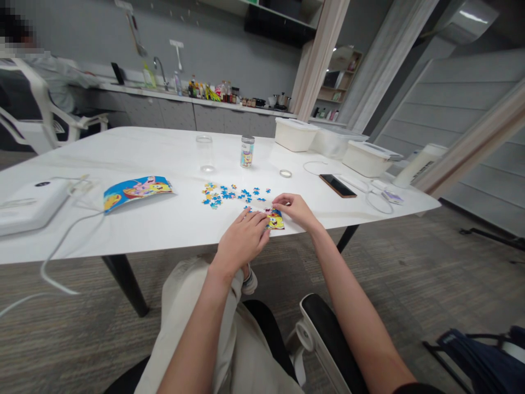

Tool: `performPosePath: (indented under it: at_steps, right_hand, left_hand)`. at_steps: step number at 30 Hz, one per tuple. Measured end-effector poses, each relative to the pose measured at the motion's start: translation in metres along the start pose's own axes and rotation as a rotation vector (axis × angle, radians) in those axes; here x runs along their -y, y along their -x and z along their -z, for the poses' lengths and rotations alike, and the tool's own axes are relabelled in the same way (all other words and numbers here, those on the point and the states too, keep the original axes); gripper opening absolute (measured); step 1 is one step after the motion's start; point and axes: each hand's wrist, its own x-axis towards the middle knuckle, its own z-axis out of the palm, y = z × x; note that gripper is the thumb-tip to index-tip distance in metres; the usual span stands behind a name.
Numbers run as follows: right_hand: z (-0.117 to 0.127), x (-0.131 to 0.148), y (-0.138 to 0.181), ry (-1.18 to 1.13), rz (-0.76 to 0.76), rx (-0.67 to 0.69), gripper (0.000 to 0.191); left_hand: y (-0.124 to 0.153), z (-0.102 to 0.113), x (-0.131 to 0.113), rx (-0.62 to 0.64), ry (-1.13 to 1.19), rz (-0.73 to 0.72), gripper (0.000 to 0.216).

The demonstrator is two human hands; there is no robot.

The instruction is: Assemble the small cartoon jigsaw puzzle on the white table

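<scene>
A partly joined jigsaw puzzle (276,221) with a yellow cartoon face lies near the table's front edge. My left hand (245,235) rests over its left side, fingers stretched out flat and hiding part of it. At the puzzle's upper right edge, my right hand (294,209) is closed in a pinch on what looks like a puzzle piece, mostly covered by the fingertips. Loose puzzle pieces (225,192), mostly blue and some yellow, are scattered just beyond my hands. A curved picture sheet (139,191) with cartoon figures lies to the left.
Behind the pieces stand a clear jar (205,154) and a printed can (246,152). A round lid (285,173) and a phone (338,186) lie to the right. White bins (296,135) line the back right. Cables (74,224) trail at left; a person (57,82) sits beyond.
</scene>
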Motion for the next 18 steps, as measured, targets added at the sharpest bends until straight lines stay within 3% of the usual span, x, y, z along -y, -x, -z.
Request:
performPosePath:
  at_steps: [9, 18]
  right_hand:
    - [-0.0004, -0.0028, -0.0015, -0.133, -0.020, -0.092, 0.020]
    - [0.0006, -0.0016, 0.0001, -0.250, -0.017, -0.053, 0.036]
  left_hand:
    - [0.0000, -0.0003, 0.0000, -0.006, 0.004, -0.003, 0.032]
    - [0.0001, 0.0012, -0.0003, -0.006, 0.011, 0.004, 0.031]
